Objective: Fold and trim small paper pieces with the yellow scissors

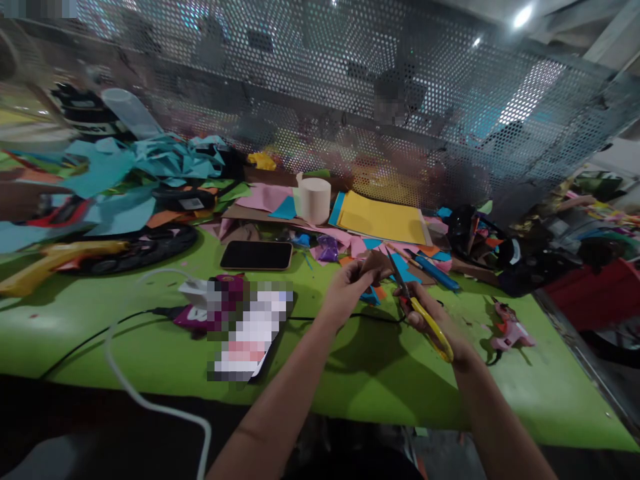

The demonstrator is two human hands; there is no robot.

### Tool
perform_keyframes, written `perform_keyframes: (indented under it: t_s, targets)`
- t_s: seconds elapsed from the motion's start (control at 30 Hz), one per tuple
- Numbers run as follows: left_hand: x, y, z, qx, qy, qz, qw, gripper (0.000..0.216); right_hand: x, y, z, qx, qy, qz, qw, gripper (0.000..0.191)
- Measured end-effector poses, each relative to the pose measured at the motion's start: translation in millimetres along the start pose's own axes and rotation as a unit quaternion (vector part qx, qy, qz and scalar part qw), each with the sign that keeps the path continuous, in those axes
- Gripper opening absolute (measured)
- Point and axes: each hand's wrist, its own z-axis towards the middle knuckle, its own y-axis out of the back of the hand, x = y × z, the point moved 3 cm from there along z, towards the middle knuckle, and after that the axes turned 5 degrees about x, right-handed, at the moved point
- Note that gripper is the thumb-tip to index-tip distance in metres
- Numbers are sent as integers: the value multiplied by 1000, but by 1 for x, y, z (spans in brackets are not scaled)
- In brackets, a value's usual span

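My left hand point(350, 283) pinches a small brown piece of paper point(376, 262) above the green table point(380, 380). My right hand point(430, 317) grips yellow-handled scissors point(423, 313), whose blades point up and left toward the brown paper's edge. Both hands hover near the middle of the table. Small blue and orange paper scraps point(373, 295) lie just below the hands.
A black phone point(257, 255) lies left of the hands, a white tape roll point(315, 199) and yellow sheet point(383, 219) behind. Teal paper scraps point(165, 160) pile at back left. A yellow glue gun point(55, 260), a pink glue gun point(510, 330), cables and a perforated metal screen point(350, 87) surround.
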Motion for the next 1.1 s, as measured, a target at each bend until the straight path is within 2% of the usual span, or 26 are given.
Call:
perform_keyframes:
  t_s: [0.8, 1.1]
  targets:
    - [3, 2, 1, 16, 9, -12, 1000, 40, -11, 1, 1, -2, -30, 88, 996, 48]
    - [-2, 0, 0, 23, -11, -25, 999, 35, -9, 6, 1, -5, -40, 80, 996, 49]
